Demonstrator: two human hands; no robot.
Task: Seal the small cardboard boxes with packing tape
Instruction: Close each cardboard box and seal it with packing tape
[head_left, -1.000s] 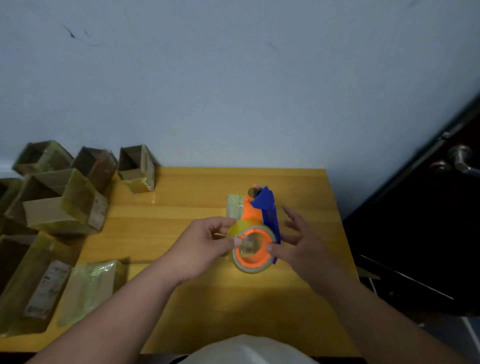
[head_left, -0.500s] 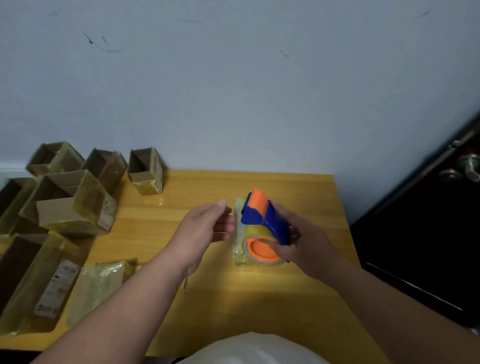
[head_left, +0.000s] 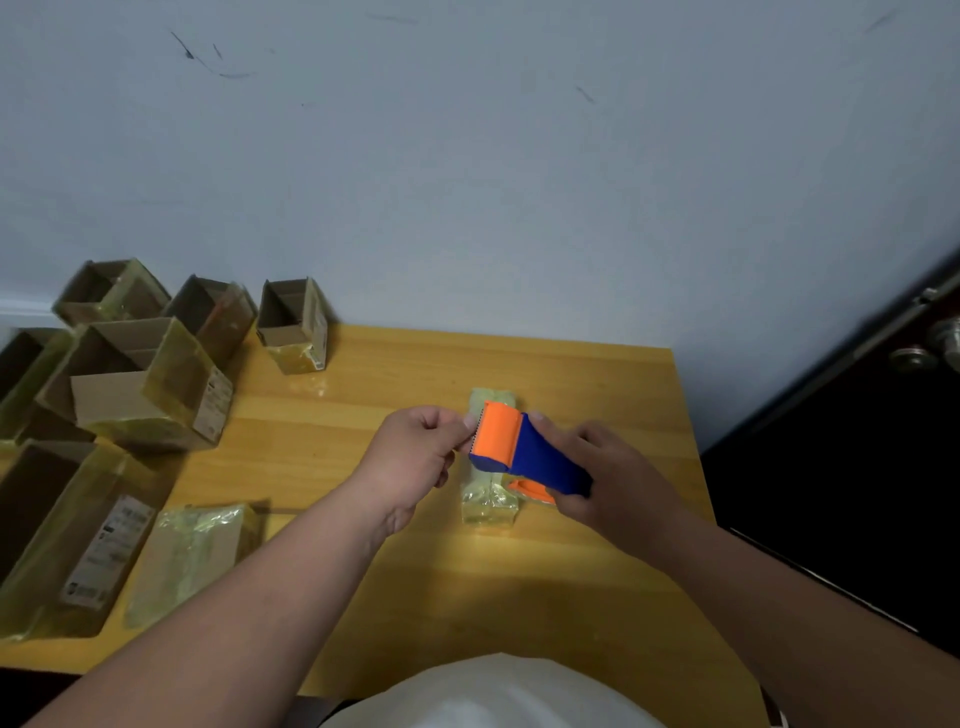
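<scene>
My right hand (head_left: 608, 475) grips a blue and orange tape dispenser (head_left: 524, 454) above the middle of the wooden table (head_left: 597, 582). Its orange cutter end points left, toward my left hand (head_left: 415, 457). That hand's fingers are curled and pinch at the cutter edge, where the tape end sits; the tape itself is too thin to make out. Under the dispenser lies a small box wrapped in yellowish tape (head_left: 491, 499), partly hidden.
Several open cardboard boxes (head_left: 150, 395) crowd the table's left side; one small open box (head_left: 293, 332) stands at the back by the wall. A flat taped package (head_left: 192, 556) lies front left. A dark door (head_left: 883, 467) stands right of the table.
My right hand has turned the dispenser from roll-face-up to cutter end pointing left and raised it. My left hand opened away from the roll, then closed in at the cutter edge.
</scene>
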